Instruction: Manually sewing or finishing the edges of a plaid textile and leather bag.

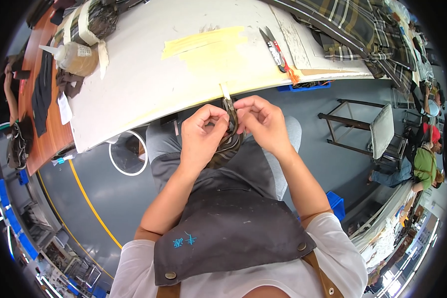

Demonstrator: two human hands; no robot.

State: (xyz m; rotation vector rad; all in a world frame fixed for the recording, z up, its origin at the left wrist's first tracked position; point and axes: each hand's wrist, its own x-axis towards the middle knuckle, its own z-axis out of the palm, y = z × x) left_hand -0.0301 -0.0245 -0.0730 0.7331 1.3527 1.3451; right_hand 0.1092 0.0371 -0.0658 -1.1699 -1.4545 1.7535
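Just off the table's near edge, my left hand [203, 130] and my right hand [266, 125] face each other over my lap. Both are closed in a pinch on a dark plaid fabric piece [222, 158], whose lower end hangs over my apron. A narrow dark strip of it rises between the fingers to a pale yellow strip [225, 91] at the table edge. Whether the two are joined is unclear. My fingertips hide the exact spot being gripped.
On the white table [139, 64] lie thread snips [275, 52] with an orange tassel. Plaid garments with a zipper [362, 35] are heaped at far right. A squeeze bottle [76, 58] stands left. A white-rimmed bin [128, 173] and a stool [382, 131] are on the floor.
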